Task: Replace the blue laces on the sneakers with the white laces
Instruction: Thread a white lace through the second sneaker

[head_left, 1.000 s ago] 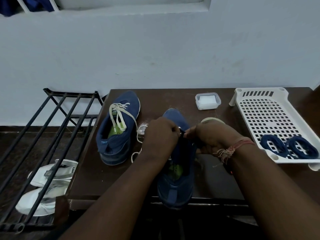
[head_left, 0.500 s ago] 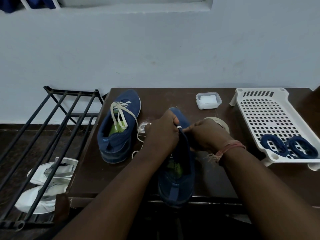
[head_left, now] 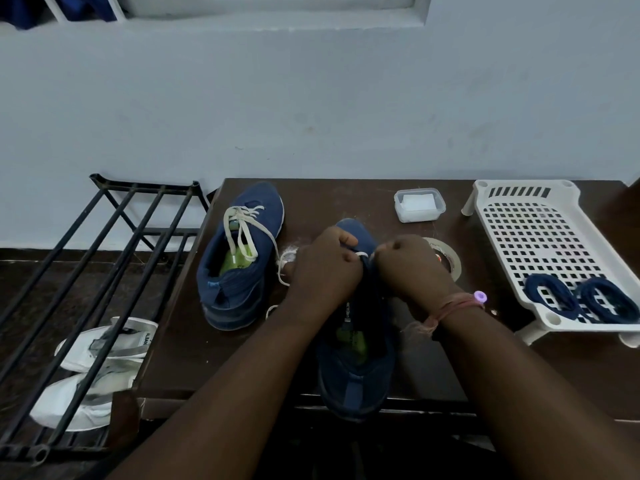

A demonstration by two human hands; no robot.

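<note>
Two blue sneakers sit on a dark brown table [head_left: 346, 197]. The left sneaker [head_left: 239, 258] carries a white lace, loosely threaded. The near sneaker [head_left: 356, 358] lies in front of me, heel over the table's front edge. My left hand [head_left: 322, 271] and my right hand [head_left: 412, 268] are both closed over its eyelet area, pinching a white lace [head_left: 362, 254] that shows between them. More of the white lace [head_left: 285, 268] trails left of my left hand. Two coiled blue laces [head_left: 581, 301] rest in the white tray [head_left: 530, 216].
A small clear lidded box [head_left: 419, 204] stands at the back of the table. A roll of tape [head_left: 445, 259] lies behind my right hand. A black metal rack [head_left: 100, 265] stands to the left, with white shoes [head_left: 93, 368] on the floor beneath it.
Both hands have shifted a little toward the sneaker's toe, and the right fist has closed tighter and pulled slightly right on the lace. The sneakers stayed where they were.
</note>
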